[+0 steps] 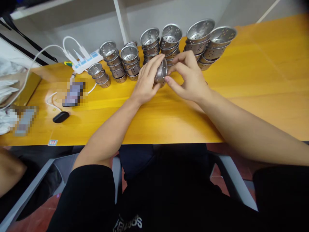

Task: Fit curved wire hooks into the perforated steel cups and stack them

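Note:
A small shiny metal cup [160,73] is tilted on its side above the table, its rim turned to the right. My left hand [147,79] wraps round the cup from the left, fingers along its far side and thumb below. At the rim, the thumb and curled fingers of my right hand [189,75] pinch from the right; the exact finger contact is partly hidden. Just behind both hands rise stacks of perforated metal cups [150,38], partly covered by my fingers. Shorter stacks [130,59] stand to the left of my left hand.
Wider perforated cups [200,32] are stacked at the back right. On the left lie a power strip [88,61] with white cables, a phone [74,93], a black oval object [61,117] and another blurred device [26,120]. Another person's limb [11,170] shows at lower left.

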The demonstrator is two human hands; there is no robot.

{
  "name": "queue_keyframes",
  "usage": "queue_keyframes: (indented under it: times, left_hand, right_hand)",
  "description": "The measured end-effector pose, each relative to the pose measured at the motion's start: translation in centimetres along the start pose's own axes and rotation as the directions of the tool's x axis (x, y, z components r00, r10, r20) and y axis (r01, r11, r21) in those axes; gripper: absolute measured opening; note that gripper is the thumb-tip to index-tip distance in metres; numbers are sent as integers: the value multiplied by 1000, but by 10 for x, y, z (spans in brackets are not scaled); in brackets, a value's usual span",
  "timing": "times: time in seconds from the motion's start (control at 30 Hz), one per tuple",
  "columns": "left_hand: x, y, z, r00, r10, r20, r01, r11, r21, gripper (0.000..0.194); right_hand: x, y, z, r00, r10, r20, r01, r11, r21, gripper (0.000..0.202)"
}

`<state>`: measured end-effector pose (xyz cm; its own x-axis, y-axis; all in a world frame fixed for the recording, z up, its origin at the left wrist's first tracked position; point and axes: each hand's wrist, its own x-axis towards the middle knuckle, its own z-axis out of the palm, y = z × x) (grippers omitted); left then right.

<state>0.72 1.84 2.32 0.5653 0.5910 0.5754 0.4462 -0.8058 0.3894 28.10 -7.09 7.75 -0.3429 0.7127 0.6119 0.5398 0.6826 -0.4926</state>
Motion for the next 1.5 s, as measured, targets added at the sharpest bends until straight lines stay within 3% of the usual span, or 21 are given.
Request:
queue_keyframes:
  times: [0.1,0.23,0.43,0.67,0.83,0.9,1.0,1.1,1.2,1.33,1.43,1.5]
  left_hand:
    - [1,3,-2,1000,18,-1,-18,1000,5,88]
    - [1,2,-3,999,46,0,-46,999,-5,85]
    - [3,1,-3,998,55,15,-55,998,-17,82]
    - [3,0,1,998,70,-1,-70,997,-19,84]
    - [3,-1,6,996,87,-25,-88,996,-27,81]
    - [3,-2,6,995,95,-32,-96,995,-29,81]
    - [4,-7,3,994,83,-67,-85,996,-27,85]
    - [2,-19,-1,991,25,-134,-31,999,-37,102]
    - [-1,-34,2,977,-75,-198,63,996,-66,119]
    - [-4,-45,15,966,-140,-219,119,987,-109,113]
    - [-5,-42,23,961,-183,-206,151,975,-162,112]
    - [-4,-36,24,957,-213,-197,176,966,-192,113]
  right_hand:
    - [0,4,3,1000,-8,-26,10,997,71,69]
    - [0,4,8,997,72,10,-73,986,147,78]
    - [-1,11,9,994,89,56,-96,987,127,98]
    - [3,3,-3,988,135,74,-145,978,153,80]
    - [3,1,-5,986,124,114,-135,986,96,87]
    - [3,3,-2,986,135,94,-142,987,71,84]
    - [4,7,-4,983,176,-43,-173,982,75,84]
    - [4,14,-19,979,169,-114,-163,985,59,80]
    - [1,34,-40,995,82,54,-80,996,-39,81]
    - [-8,78,-56,940,139,312,-96,984,-149,84]
    - [-13,97,-58,903,188,387,-140,979,-149,78]
    - [-12,92,-55,910,193,367,-146,978,-151,82]
